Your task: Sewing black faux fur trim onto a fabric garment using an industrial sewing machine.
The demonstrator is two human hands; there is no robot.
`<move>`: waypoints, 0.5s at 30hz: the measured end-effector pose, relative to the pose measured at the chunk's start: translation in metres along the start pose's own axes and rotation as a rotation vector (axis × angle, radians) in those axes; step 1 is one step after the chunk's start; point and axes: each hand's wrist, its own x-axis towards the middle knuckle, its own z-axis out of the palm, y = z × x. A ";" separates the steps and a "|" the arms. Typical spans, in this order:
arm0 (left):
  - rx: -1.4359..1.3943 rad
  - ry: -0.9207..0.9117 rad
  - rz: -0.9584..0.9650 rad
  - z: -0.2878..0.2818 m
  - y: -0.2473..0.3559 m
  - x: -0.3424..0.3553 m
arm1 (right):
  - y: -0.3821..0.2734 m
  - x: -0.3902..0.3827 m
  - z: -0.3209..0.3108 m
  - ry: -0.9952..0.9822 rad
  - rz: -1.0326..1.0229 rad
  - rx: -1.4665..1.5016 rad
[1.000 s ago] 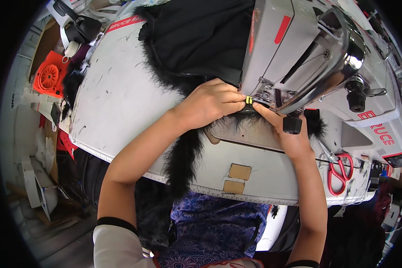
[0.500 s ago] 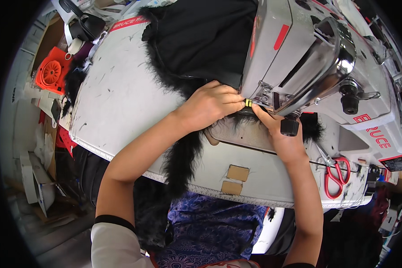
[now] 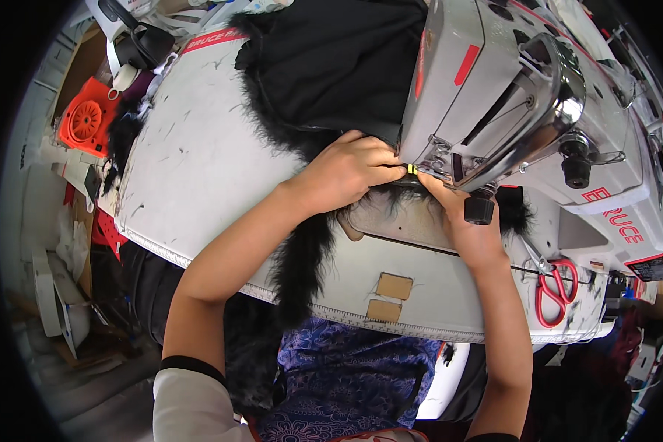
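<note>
Black fur-edged fabric [image 3: 331,66] lies on the white sewing table and runs under the head of a sewing machine [image 3: 449,81]. My left hand [image 3: 342,173] is closed at the fabric's edge, left of the needle area, fingers together and tips pinching the material. My right hand [image 3: 464,217] reaches in from the other side; its fingertips meet the fabric edge, while the machine's black knob [image 3: 479,210] covers part of it. Between the fingertips shows a small yellow-and-black piece [image 3: 412,169]. A strip of black fur [image 3: 302,265] hangs down below my left wrist.
Red-handled scissors [image 3: 556,295] lie at the right of the table. Two tan patches [image 3: 390,298] sit near the front edge, along which a measuring tape [image 3: 346,313] runs. An orange round-vented object [image 3: 86,118] and assorted clutter stand at the left.
My left forearm and hand have shifted very slightly to the right. The yellow-and-black piece has also moved a little rightward between my fingertips.
</note>
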 end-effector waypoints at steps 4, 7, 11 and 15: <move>-0.115 -0.036 0.018 -0.010 0.002 -0.001 | 0.004 -0.005 -0.003 -0.026 -0.069 -0.015; -0.153 -0.070 -0.034 -0.011 0.003 0.001 | 0.005 -0.006 -0.004 -0.036 -0.082 -0.029; -0.321 -0.055 -0.121 -0.008 -0.001 0.000 | -0.005 -0.004 -0.015 -0.046 -0.079 -0.026; -0.434 -0.179 -0.180 -0.014 -0.003 0.000 | -0.019 -0.006 -0.015 -0.109 0.009 -0.087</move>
